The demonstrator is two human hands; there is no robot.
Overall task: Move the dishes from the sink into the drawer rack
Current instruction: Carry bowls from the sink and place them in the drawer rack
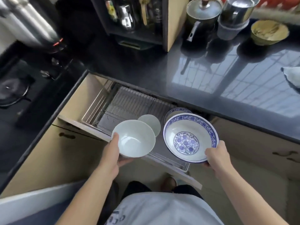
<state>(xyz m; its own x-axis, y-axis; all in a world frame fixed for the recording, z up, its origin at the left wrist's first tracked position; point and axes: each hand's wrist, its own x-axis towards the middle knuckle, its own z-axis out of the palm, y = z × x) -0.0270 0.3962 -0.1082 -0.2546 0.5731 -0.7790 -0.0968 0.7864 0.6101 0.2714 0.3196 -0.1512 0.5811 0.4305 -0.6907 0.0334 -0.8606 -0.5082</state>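
Note:
My left hand (113,151) grips a plain pale-green bowl (134,138) by its near rim, thumb inside, above the front of the open drawer. My right hand (216,155) holds a larger blue-and-white patterned bowl (190,138) by its near right rim, over the drawer's right side. Below them the wire drawer rack (129,101) is pulled out from under the counter. In it stand another pale bowl (151,124) and another blue-rimmed dish (177,111), each partly hidden behind the bowl I hold. The sink is out of view.
A glossy black counter (211,75) runs along the back and right, carrying a lidded pot (203,15), a steel container (235,17), a yellow bowl (269,31) and a white cloth (292,75). A gas hob (14,91) lies at left. Beige cabinet doors flank the drawer.

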